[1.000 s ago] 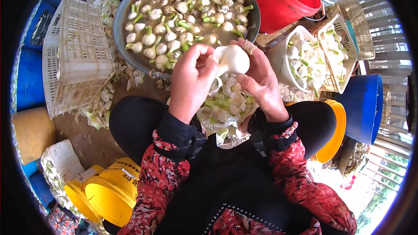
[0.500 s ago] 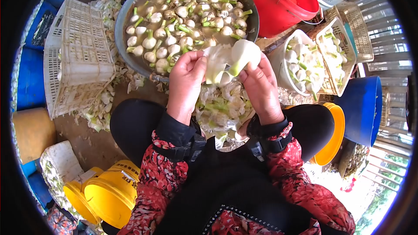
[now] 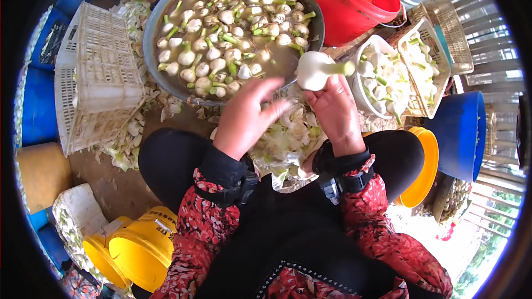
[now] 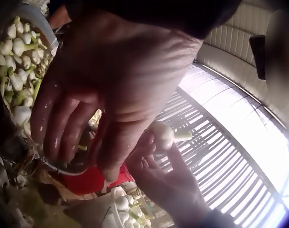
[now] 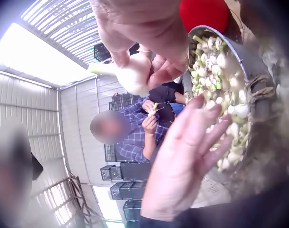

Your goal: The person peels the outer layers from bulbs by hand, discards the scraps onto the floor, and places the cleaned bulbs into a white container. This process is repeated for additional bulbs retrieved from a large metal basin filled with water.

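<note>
My right hand [image 3: 339, 115] holds up a smooth white garlic bulb [image 3: 313, 71], its green-tipped cut stem pointing right in the head view. In the right wrist view, thumb and fingers grip the bulb [image 5: 135, 76] from both sides. My left hand [image 3: 244, 115] is apart from it, blurred, with fingers loosely extended and nothing between them. A heap of papery garlic skins [image 3: 291, 138] lies below both hands, between the knees. Beyond them is a wide grey basin [image 3: 318, 25], where many unpeeled bulbs with green stems sit in murky water.
At right stand a white bucket [image 3: 359, 92] and a cream basket [image 3: 441, 89] of clean bulbs. A red bucket [image 3: 341, 14] is behind them, a blue one [image 3: 455, 133] further right. White crates [image 3: 108, 77] stand left. Another person [image 5: 139, 121] in a plaid shirt handles garlic.
The left hand has pulled a loose sheet of skin off the bulb and released it, moving away leftward. In the right hand, the bulb has turned so its stem now points right.
</note>
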Demonstrator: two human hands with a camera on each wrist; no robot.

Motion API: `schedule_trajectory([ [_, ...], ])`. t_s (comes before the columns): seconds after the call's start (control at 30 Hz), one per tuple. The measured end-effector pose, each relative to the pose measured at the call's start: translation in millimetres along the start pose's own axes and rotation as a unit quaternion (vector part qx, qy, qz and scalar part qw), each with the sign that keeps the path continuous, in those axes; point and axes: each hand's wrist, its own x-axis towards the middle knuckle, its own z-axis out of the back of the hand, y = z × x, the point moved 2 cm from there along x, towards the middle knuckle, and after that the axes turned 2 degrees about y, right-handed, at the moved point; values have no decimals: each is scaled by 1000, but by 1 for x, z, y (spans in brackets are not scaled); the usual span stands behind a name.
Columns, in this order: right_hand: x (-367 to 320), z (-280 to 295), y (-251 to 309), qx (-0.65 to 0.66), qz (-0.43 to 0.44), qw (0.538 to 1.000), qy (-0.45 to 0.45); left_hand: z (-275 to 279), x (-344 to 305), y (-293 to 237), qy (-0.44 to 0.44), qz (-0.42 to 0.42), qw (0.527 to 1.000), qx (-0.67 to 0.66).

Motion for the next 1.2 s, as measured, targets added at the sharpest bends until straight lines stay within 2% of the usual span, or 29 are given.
schedule_trajectory([
  [0.03, -3, -11, 2, 3, -4, 1000, 3, 2, 6, 1, -63, -12, 994, -88],
  [0.1, -5, -31, 5, -136, 5, 990, 43, 5, 11, -5, -94, 7, 966, -240],
  [0.13, -4, -33, 5, -192, 16, 979, 69, 10, 10, -8, -97, 9, 966, -238],
  [0.17, -4, -32, 5, -191, 15, 979, 71, 14, 9, -11, -77, 10, 972, -221],
  [0.3, -7, -30, 4, -150, -40, 982, 106, 22, 9, -11, -39, -10, 989, -143],
  [0.4, -7, -28, 1, -104, -55, 988, 97, 24, 8, -22, -67, -12, 992, -105],
  [0.47, -7, -29, 0, -24, -75, 988, 132, 26, 6, -23, -55, 0, 992, -117],
  [0.53, -7, -32, 4, -35, -84, 988, 124, 25, 5, -20, -42, 11, 991, -130],
  [0.6, -7, -33, 7, -44, -90, 988, 115, 24, 6, -13, -45, 32, 969, -241],
  [0.67, -7, -32, 9, -94, -68, 989, 92, 25, 5, -16, -49, 21, 971, -233],
  [0.77, -6, -27, 6, -70, -60, 989, 116, 27, 6, -21, -45, 22, 977, -207],
  [0.87, -8, -32, 9, -97, -53, 989, 102, 24, 5, -22, -26, -7, 964, -263],
  [0.93, -7, -28, 4, -87, -52, 991, 88, 27, 6, -18, -17, -22, 986, -163],
  [1.0, -5, -25, -2, -79, -52, 993, 74, 27, 6, -21, -40, -23, 989, -140],
  [1.07, -2, -21, -8, -11, -72, 995, 63, 27, 5, -25, -61, -24, 991, -118],
  [1.17, 3, -9, -16, -32, -22, 999, 26, 29, 4, -38, -62, -74, 977, -192],
  [1.2, 6, -3, -19, -26, 1, 1000, -2, 30, 4, -46, 10, -155, 972, -174],
])
